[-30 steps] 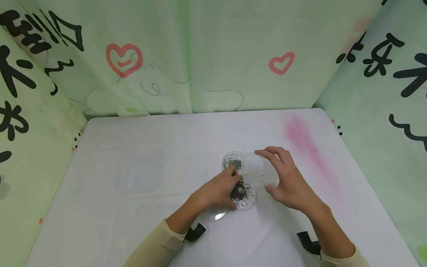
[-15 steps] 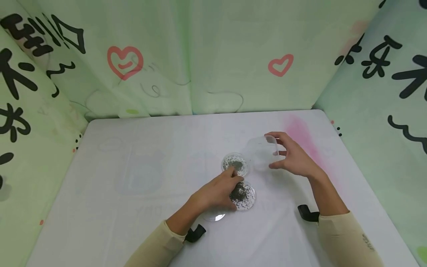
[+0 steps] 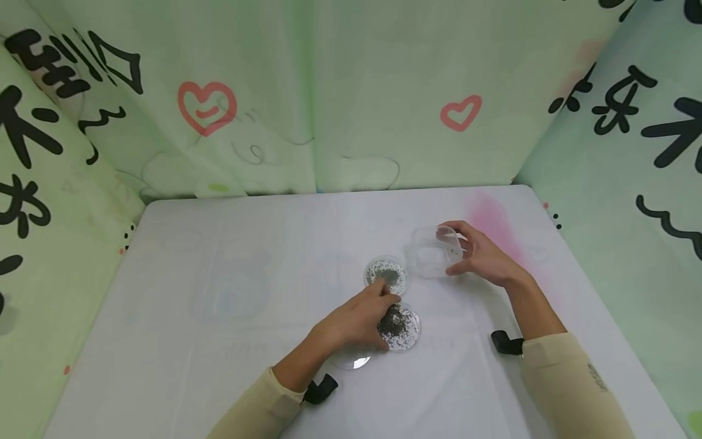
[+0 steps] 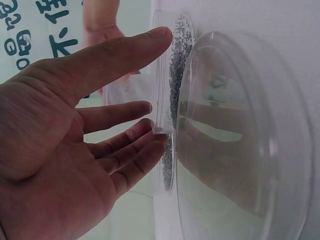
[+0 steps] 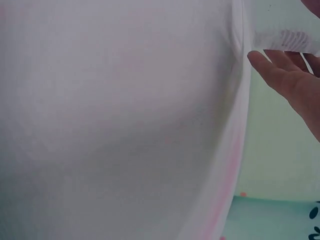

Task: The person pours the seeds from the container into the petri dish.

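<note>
My left hand [image 3: 353, 320] spans a round clear petri dish [image 3: 406, 329] of dark and white grains, thumb and fingers at opposite sides of its rim. Behind it lies a second petri dish [image 3: 386, 268] of similar grains. Partly under the left hand is a clear round dish or lid [image 3: 355, 362], large in the left wrist view, with no grains visible in it. To the right, my right hand [image 3: 482, 253] holds a clear squarish plastic container [image 3: 430, 256] by its right side. Whether the container touches the table is unclear. The right wrist view catches only its ribbed edge [image 5: 292, 40].
A white cloth covers the table [image 3: 236, 366], with a pink stain [image 3: 488, 219] at the back right. Green curtains [image 3: 340, 91] with drawn hearts and black lettering stand around the back and both sides. Black wrist mounts [image 3: 320, 389] stick out beside both sleeves.
My right hand has carried the clear container away from the dishes, rightward and back, then levelled it so its square base shows. My left hand stays at the near petri dish.
</note>
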Available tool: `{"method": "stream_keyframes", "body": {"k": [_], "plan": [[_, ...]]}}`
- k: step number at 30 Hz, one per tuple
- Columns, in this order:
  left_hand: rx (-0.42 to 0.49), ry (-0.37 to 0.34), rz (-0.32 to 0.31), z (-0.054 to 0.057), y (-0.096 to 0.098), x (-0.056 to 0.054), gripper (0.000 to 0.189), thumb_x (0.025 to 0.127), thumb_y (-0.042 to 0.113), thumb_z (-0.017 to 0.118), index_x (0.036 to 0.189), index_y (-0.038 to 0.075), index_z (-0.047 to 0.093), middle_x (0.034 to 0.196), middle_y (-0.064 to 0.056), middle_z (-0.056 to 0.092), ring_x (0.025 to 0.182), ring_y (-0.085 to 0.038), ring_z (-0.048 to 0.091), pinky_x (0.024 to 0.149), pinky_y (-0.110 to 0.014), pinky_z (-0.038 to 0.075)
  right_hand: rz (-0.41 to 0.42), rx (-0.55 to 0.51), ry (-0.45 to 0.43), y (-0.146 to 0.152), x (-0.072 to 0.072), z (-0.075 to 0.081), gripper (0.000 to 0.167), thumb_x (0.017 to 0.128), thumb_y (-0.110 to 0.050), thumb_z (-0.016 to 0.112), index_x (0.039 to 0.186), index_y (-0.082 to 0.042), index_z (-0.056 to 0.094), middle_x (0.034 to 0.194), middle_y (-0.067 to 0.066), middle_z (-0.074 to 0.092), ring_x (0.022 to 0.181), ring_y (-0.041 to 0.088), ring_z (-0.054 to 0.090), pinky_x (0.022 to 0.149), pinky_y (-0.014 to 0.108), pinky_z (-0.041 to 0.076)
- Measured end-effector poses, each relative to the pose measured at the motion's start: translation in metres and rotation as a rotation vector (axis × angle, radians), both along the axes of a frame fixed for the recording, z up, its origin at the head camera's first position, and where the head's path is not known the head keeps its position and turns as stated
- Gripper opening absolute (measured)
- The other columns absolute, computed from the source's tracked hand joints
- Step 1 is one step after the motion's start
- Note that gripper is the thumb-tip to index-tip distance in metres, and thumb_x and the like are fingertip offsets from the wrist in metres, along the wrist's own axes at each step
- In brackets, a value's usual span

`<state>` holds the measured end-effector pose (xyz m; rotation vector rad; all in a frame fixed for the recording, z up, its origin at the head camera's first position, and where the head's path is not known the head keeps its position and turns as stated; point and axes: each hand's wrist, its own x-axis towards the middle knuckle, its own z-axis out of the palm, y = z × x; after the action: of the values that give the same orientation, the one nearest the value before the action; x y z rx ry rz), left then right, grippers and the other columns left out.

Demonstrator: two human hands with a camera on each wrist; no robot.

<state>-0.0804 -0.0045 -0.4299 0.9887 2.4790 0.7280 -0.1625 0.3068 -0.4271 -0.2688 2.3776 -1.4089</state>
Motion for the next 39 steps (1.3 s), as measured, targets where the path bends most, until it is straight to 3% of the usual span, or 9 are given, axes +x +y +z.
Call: {"method": "stream_keyframes", "body": {"k": [3,7,11,14,17,24,30,34,39], "plan": [[0.006,0.007,-0.008,-0.001,0.0,0.001,0.083,0.074,0.017,0.095,0.146,0.004,0.057,0.126,-0.004,0.048,0.116,-0.013,0.055,0.098,-0.02,0.05,-0.008,-0.013,-0.002,0.003,0.003,-0.005,0.091,0.076,0.008,0.082,0.153,-0.007,0.037,0.162,0.016,0.036,0.157,0.044,0.023,0.09,0.018,0.05],[0.005,0.011,-0.012,-0.002,0.001,0.002,0.083,0.073,0.017,0.095,0.146,0.003,0.057,0.125,-0.004,0.048,0.114,-0.013,0.055,0.096,-0.019,0.05,-0.009,-0.003,0.008,0.007,0.005,-0.008,0.091,0.077,0.007,0.082,0.153,-0.007,0.036,0.161,0.016,0.036,0.156,0.043,0.027,0.092,0.017,0.048],[0.0,0.01,-0.013,-0.004,0.002,0.002,0.084,0.073,0.017,0.095,0.146,0.003,0.057,0.125,-0.004,0.048,0.114,-0.012,0.055,0.096,-0.019,0.05,0.001,0.038,0.018,0.007,0.007,-0.009,0.097,0.076,0.006,0.083,0.157,-0.01,0.033,0.164,0.015,0.031,0.157,0.043,0.023,0.111,0.038,0.045],[-0.005,0.012,-0.013,-0.005,0.002,0.002,0.085,0.073,0.018,0.095,0.147,0.004,0.056,0.125,-0.003,0.048,0.113,-0.012,0.055,0.096,-0.019,0.05,0.017,0.064,0.048,0.006,0.012,-0.002,0.107,0.074,0.005,0.086,0.162,-0.012,0.026,0.168,0.016,0.026,0.158,0.045,0.018,0.122,0.062,0.029],[-0.011,0.016,-0.01,-0.005,0.003,0.002,0.086,0.072,0.018,0.096,0.147,0.004,0.056,0.125,-0.003,0.048,0.112,-0.012,0.054,0.096,-0.02,0.05,0.014,0.107,0.129,0.0,0.018,0.012,0.112,0.073,0.003,0.089,0.163,-0.011,0.023,0.168,0.018,0.026,0.157,0.044,0.018,0.123,0.067,0.018],[-0.023,0.045,-0.001,-0.001,-0.001,0.002,0.086,0.073,0.021,0.096,0.148,0.005,0.056,0.126,-0.003,0.05,0.112,-0.014,0.054,0.098,-0.023,0.05,-0.035,0.288,0.375,-0.03,0.041,0.055,0.096,0.073,-0.001,0.09,0.155,-0.017,0.042,0.156,0.016,0.04,0.144,0.04,0.036,0.113,0.069,0.032],[-0.045,0.048,0.033,0.007,-0.007,0.001,0.088,0.071,0.025,0.098,0.147,0.009,0.057,0.128,-0.005,0.053,0.115,-0.018,0.055,0.101,-0.03,0.051,0.102,0.297,0.55,-0.058,0.062,0.066,0.074,0.073,0.003,0.089,0.138,-0.016,0.059,0.136,0.003,0.056,0.123,0.024,0.054,0.1,0.048,0.045],[-0.08,0.07,0.049,0.011,-0.016,-0.002,0.09,0.07,0.027,0.098,0.148,0.011,0.056,0.126,-0.005,0.054,0.113,-0.02,0.056,0.099,-0.035,0.051,0.236,0.316,0.511,-0.074,0.078,0.061,0.069,0.074,-0.002,0.09,0.134,-0.019,0.06,0.131,-0.005,0.059,0.116,0.018,0.059,0.094,0.043,0.052],[-0.187,0.105,0.025,0.016,-0.029,-0.003,0.093,0.068,0.033,0.098,0.148,0.013,0.055,0.122,-0.006,0.055,0.11,-0.021,0.055,0.092,-0.039,0.05,0.331,0.356,0.383,-0.09,0.095,0.046,0.068,0.074,-0.008,0.091,0.134,-0.016,0.06,0.131,-0.002,0.059,0.118,0.024,0.061,0.097,0.048,0.053]]}}
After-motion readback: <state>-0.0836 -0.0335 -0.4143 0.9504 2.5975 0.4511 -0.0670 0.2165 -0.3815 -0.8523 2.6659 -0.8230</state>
